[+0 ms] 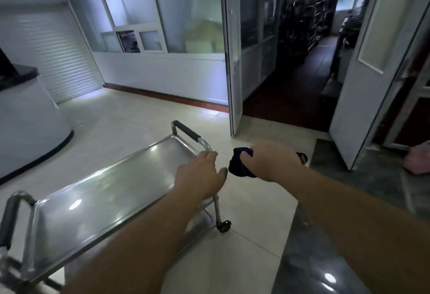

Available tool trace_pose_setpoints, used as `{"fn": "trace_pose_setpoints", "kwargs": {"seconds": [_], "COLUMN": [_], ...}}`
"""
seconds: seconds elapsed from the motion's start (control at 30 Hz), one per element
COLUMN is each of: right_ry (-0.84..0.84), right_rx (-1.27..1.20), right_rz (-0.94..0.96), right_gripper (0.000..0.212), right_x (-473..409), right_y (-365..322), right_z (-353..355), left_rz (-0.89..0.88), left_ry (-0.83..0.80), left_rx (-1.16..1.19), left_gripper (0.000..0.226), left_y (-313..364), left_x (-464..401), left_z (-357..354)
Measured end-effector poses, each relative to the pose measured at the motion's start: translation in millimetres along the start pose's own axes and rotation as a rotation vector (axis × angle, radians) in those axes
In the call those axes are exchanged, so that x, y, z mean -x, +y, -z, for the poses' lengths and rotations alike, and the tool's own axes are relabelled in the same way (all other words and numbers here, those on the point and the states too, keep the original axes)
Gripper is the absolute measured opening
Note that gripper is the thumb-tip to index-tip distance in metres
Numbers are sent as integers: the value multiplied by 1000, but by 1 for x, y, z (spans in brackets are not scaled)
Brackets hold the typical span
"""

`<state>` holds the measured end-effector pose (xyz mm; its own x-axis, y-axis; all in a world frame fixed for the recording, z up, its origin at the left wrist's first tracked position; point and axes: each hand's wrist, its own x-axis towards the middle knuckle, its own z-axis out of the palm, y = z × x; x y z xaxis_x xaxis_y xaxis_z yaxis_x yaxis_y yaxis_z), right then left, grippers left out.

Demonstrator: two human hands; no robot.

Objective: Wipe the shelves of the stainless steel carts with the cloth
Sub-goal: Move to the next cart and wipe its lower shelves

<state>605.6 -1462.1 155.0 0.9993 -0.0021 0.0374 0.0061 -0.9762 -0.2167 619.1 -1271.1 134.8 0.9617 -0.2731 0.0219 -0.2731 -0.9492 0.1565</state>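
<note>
My left hand point(202, 178) lay over the near corner of the stainless steel cart point(111, 191), fingers point(209, 155) loosely bent down over the end of its handle rail point(186, 133), though I could not tell whether they gripped it. My right hand point(267, 162) hung just beside it, off the cart's edge above the tiled floor point(144, 121), fingers curled tight round a bunched dark purple cloth point(239, 163). The top shelf point(97, 200) was bare, shiny metal.

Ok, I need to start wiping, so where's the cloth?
The dark cloth is bunched in the right hand, right of the cart's corner and the left hand.
</note>
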Motion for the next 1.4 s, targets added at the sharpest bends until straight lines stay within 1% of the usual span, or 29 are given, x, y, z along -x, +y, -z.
{"fn": "trace_pose_setpoints", "kwargs": {"seconds": [0.13, 0.23, 0.4, 0.53, 0.63, 0.73, 0.83, 0.93, 1.0, 1.17, 1.23, 1.4], "right_ry": [-21, -29, -1, -64, -93, -51, -101, -29, -18, -120, -124, -185], "right_rx": [27, 40, 18, 5, 29, 49, 69, 36, 10, -3, -42, -53], "right_rz": [-102, -218, -304, -356, -359, -358, -332, -356, -373, -350, -349, -322], "right_gripper": [52, 55, 52, 53, 52, 46, 49, 44, 43, 48, 50, 46], "right_x": [10, 17, 20, 6, -18, -58, -118, -184, -227, -333, -368, -457], "right_y": [118, 192, 279, 315, 335, 347, 347, 343, 339, 333, 336, 368], "right_z": [31, 53, 69, 63, 54, 48, 44, 39, 38, 27, 21, 3], "left_rz": [-49, -99, -169, -191, -194, -189, -185, -178, -170, -161, -151, -129], "left_ry": [-46, -82, -87, -115, -131, -132, -126, -123, -143, -156, -167, -195], "left_rx": [-25, 0, -6, -21, -4, 3, 16, 19, 23, 6, 2, 10], "left_gripper": [66, 67, 66, 65, 66, 67, 67, 66, 66, 66, 66, 66], "left_y": [114, 178, 246, 271, 279, 277, 265, 244, 231, 203, 200, 203], "left_x": [-31, -48, -84, -116, -152, -196, -252, -315, -357, -452, -484, -570], "left_z": [-14, -21, -28, -43, -57, -68, -75, -79, -78, -83, -89, -109]}}
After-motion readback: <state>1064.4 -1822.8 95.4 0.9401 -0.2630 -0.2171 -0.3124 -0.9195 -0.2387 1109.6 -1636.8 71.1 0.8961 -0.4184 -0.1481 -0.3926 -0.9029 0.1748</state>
